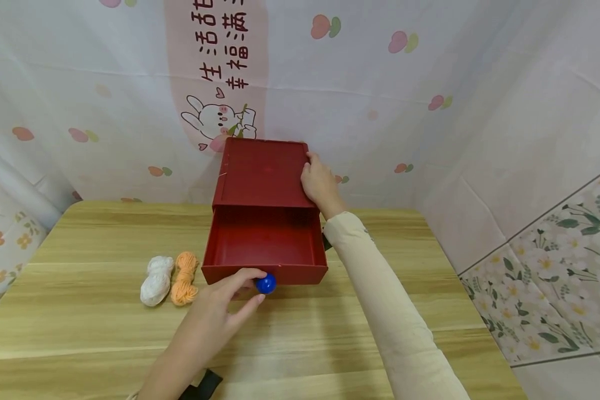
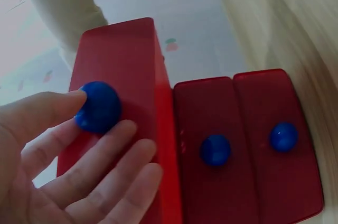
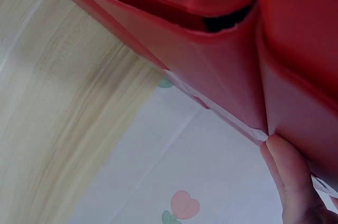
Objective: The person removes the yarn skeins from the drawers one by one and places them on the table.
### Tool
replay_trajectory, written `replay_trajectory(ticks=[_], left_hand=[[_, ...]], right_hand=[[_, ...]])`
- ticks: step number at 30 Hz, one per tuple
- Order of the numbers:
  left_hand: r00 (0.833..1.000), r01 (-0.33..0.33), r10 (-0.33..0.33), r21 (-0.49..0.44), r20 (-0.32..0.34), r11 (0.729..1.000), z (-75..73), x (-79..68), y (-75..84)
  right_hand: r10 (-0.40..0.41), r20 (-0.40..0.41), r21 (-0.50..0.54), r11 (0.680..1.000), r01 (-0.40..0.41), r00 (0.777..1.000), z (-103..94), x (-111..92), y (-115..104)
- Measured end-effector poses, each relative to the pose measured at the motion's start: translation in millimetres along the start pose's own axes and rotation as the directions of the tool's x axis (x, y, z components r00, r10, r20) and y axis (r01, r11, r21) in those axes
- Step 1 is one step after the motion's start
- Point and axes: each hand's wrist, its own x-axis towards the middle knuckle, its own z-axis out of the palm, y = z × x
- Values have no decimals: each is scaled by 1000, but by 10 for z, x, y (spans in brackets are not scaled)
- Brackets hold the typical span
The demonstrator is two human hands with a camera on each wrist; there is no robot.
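Red drawer extends near from red cabinet, top exposed; front edge over wood-grain tabletop, which stretches near and right. Orange yarn, then white yarn, near drawer's left edge. Drawer front faces near, long axis left-right. Left hand pinches blue knob; right hand touches cabinet's right edge, cannot tell whether fingers grip. White printed cloth hangs on far side.
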Motion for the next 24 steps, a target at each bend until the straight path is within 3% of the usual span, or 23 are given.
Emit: replay_trajectory(ticks=[12, 24], left_hand=[[997, -6, 8, 28, -76, 1000, 82, 24, 12], [993, 62, -60, 15, -98, 998, 85, 106, -15]], right_hand=[[1, 2, -1, 1000, -1, 1000, 12, 0, 0], [-5, 10, -7, 1000, 5, 1000, -2, -11, -9]])
